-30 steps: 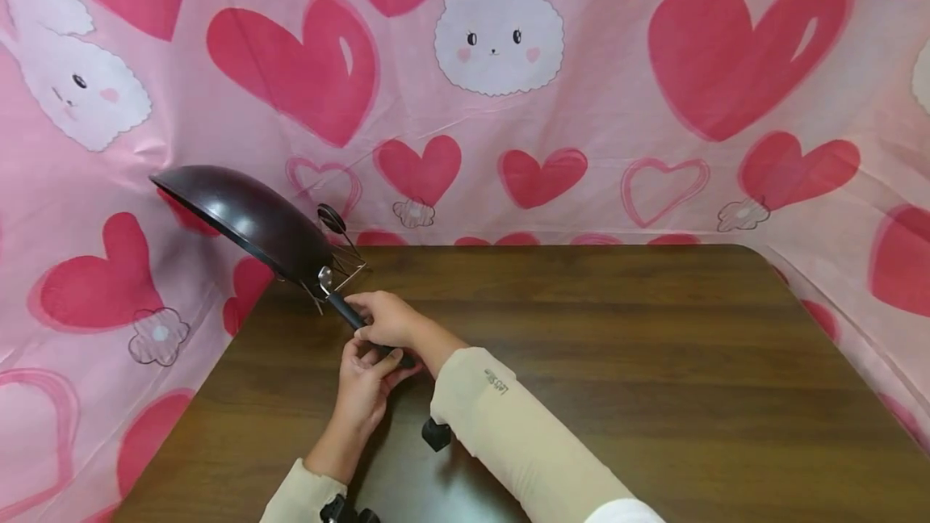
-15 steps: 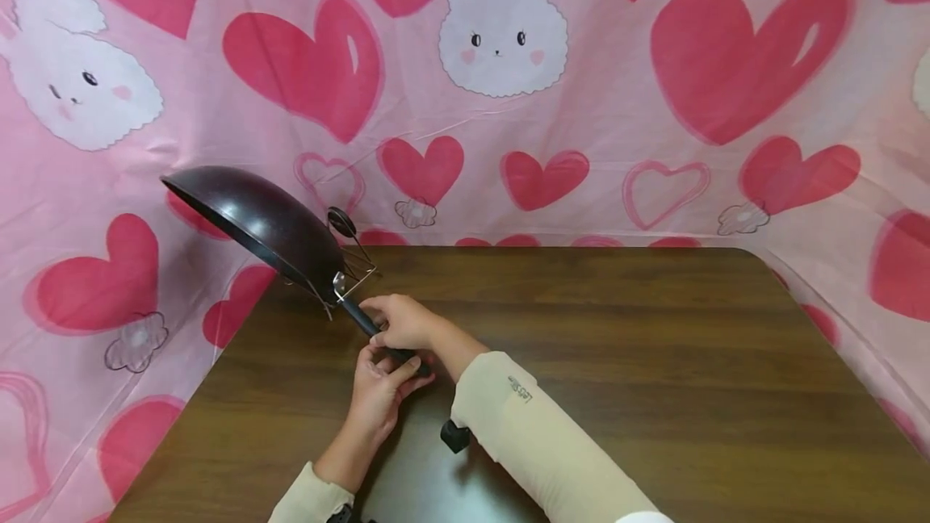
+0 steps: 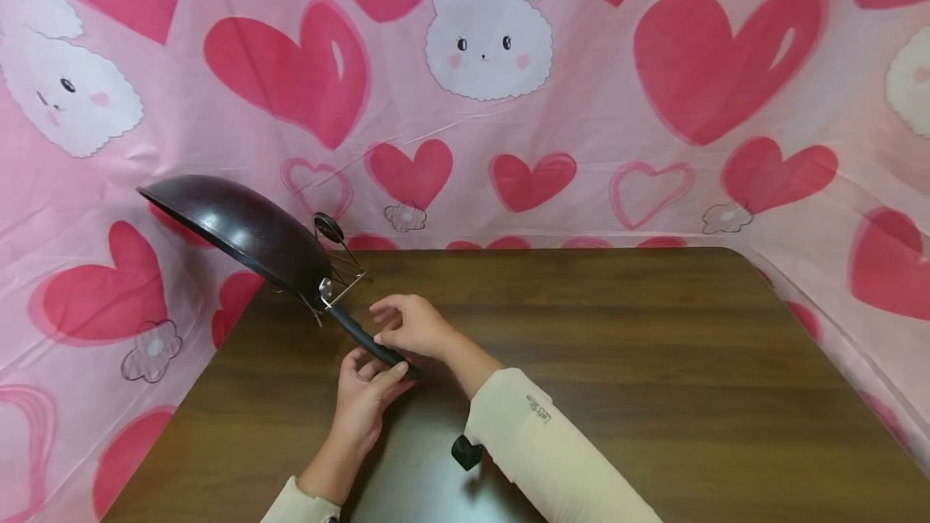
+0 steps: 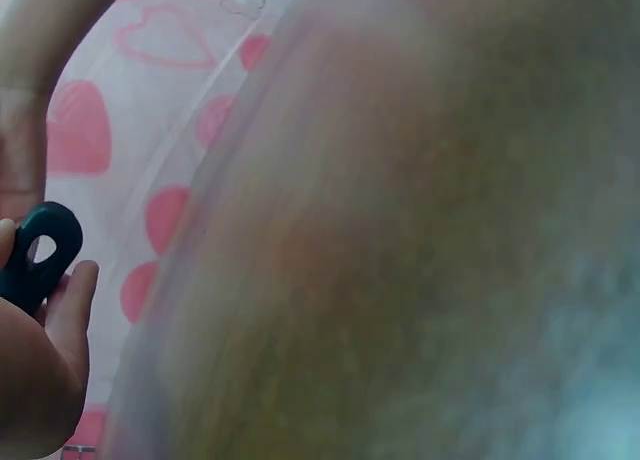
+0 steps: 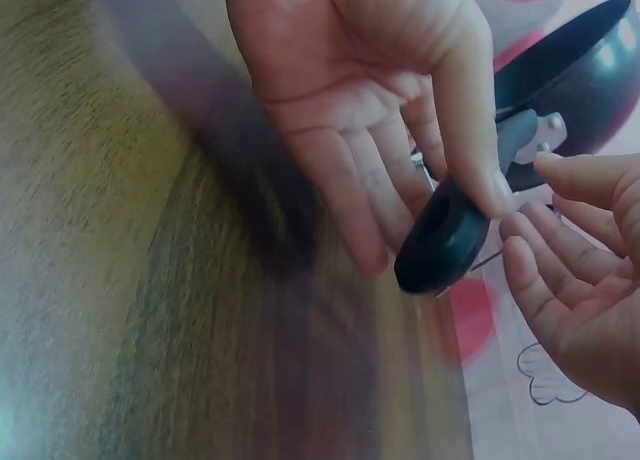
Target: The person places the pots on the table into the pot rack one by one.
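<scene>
A dark wok (image 3: 240,228) is tilted at the left, its outer side toward me. Its black handle (image 3: 361,335) slants down to the right. My left hand (image 3: 359,402) holds the handle near its end, with the thumb on top; in the right wrist view that thumb presses the handle end (image 5: 445,235). My right hand (image 3: 417,328) is just above and right of the handle, its fingers loosely bent and its thumb close to the handle. In the left wrist view, the handle's hanging hole shows between the left hand's (image 4: 40,370) fingers and thumb.
A wire rack (image 3: 350,285) with a black disc (image 3: 328,227) stands behind the wok, at the table's far left. The brown wooden table (image 3: 617,345) extends to the right. A pink cloth (image 3: 596,95) with hearts and rabbits hangs behind. A small black device (image 3: 466,452) sits at the right sleeve.
My right hand has loosened from the handle and shifted slightly right, leaving more of the handle showing. The left hand still holds the handle's end. The wok stays tilted in the same place.
</scene>
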Tool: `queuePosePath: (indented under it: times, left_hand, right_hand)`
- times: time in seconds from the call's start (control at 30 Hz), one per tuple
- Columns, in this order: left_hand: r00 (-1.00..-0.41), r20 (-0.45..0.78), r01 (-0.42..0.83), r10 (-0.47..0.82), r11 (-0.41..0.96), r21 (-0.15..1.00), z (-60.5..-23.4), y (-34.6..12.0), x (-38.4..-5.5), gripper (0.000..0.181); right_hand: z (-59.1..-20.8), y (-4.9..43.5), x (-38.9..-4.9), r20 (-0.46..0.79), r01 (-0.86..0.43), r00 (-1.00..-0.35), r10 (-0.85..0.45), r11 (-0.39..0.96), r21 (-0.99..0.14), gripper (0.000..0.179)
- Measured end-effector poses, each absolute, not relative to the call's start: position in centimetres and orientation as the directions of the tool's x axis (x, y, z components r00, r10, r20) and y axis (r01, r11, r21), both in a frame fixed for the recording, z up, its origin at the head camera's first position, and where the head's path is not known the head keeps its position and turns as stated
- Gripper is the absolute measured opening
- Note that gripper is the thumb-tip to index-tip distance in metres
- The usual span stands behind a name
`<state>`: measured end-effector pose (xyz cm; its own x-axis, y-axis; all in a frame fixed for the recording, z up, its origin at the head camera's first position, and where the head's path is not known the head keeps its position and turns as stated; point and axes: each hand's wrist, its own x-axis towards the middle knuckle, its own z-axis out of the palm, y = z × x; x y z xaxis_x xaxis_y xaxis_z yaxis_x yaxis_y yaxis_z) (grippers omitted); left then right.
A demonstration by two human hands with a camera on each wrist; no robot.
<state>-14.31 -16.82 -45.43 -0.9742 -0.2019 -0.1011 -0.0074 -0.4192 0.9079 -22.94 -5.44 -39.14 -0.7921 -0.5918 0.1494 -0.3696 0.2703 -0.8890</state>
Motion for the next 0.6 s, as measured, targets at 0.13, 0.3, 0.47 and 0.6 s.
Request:
queuePosePath:
  times: [0.13, 0.3, 0.47, 0.6]
  left_hand:
    - [-0.974, -0.095, -0.004, -0.206, -0.405, 0.915, -45.3, -17.0, -14.4, 0.062]
    - [-0.974, -0.096, -0.003, -0.204, -0.413, 0.911, -45.1, -16.7, -14.5, 0.064]
    - [-0.966, -0.105, -0.008, -0.237, -0.377, 0.926, -44.9, -17.3, -14.4, 0.061]
    - [-0.957, -0.097, -0.006, -0.274, -0.314, 0.949, -44.5, -18.5, -14.5, 0.052]
  right_hand:
    - [-39.2, -4.8, -22.9, 0.161, -0.356, -0.811, -0.563, 0.255, -0.899, 0.036]
    - [-39.7, -4.0, -22.6, 0.166, -0.354, -0.814, -0.557, 0.247, -0.902, 0.034]
    - [-40.1, -2.7, -22.4, 0.193, -0.371, -0.820, -0.539, 0.244, -0.896, 0.032]
    - [-40.0, -1.5, -22.3, 0.228, -0.390, -0.827, -0.514, 0.231, -0.891, 0.031]
